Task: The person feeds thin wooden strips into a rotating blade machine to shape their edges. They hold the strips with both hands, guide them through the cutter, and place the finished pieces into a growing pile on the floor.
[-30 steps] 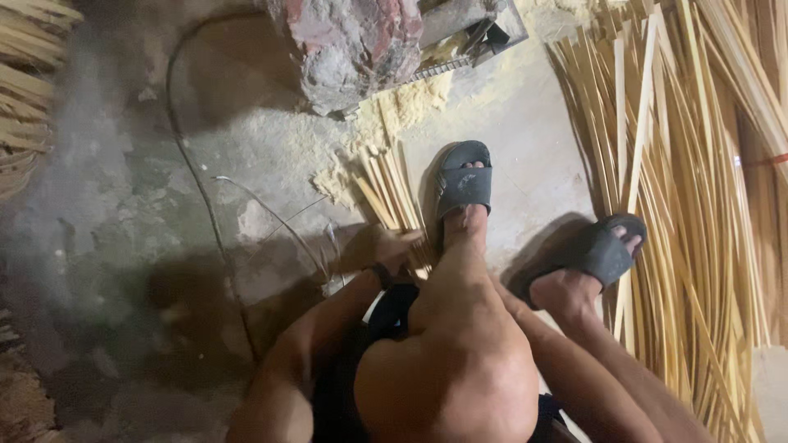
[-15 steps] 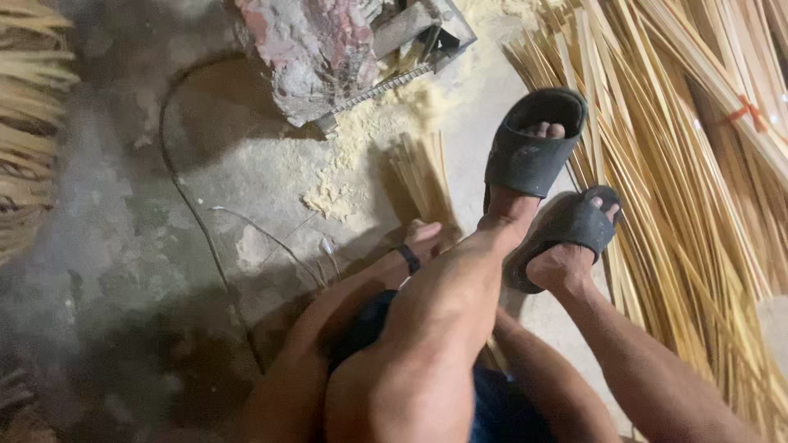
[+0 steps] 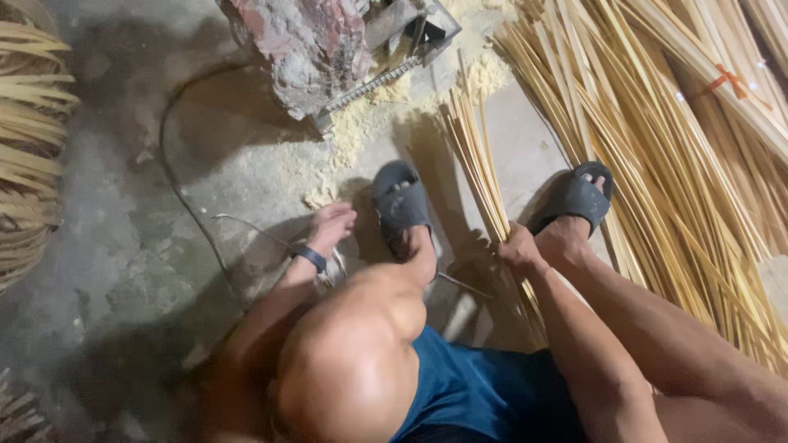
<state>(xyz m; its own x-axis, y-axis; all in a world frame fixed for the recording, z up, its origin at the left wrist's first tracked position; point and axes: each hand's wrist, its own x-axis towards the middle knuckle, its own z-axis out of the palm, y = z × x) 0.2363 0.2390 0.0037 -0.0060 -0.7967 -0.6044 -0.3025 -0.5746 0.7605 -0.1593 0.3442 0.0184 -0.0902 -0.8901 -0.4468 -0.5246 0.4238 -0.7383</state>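
My right hand [image 3: 519, 251] is closed around a thin bundle of pale bamboo strips [image 3: 474, 160] that runs from between my feet up toward the machine. My left hand [image 3: 333, 225], with a dark band on its wrist, rests on the concrete floor [image 3: 123, 246] with its fingers spread, just left of my left foot in a dark sandal [image 3: 400, 205]. It holds nothing. My right foot in a matching sandal [image 3: 576, 199] stands at the edge of the big strip pile. My bare knees and blue shorts [image 3: 476, 390] fill the bottom of the view.
A large pile of long bamboo strips [image 3: 681, 156] covers the right side. A rough reddish block [image 3: 308, 45] and a metal machine [image 3: 410, 33] sit at the top, with sawdust [image 3: 369, 123] below. A dark cable [image 3: 176, 193] curves across the floor. Curved strip bundles [image 3: 25, 148] lie at left.
My feet have moved apart, the left one drawn back toward me. My right hand has come into view gripping the strip bundle, which now lies between my feet.
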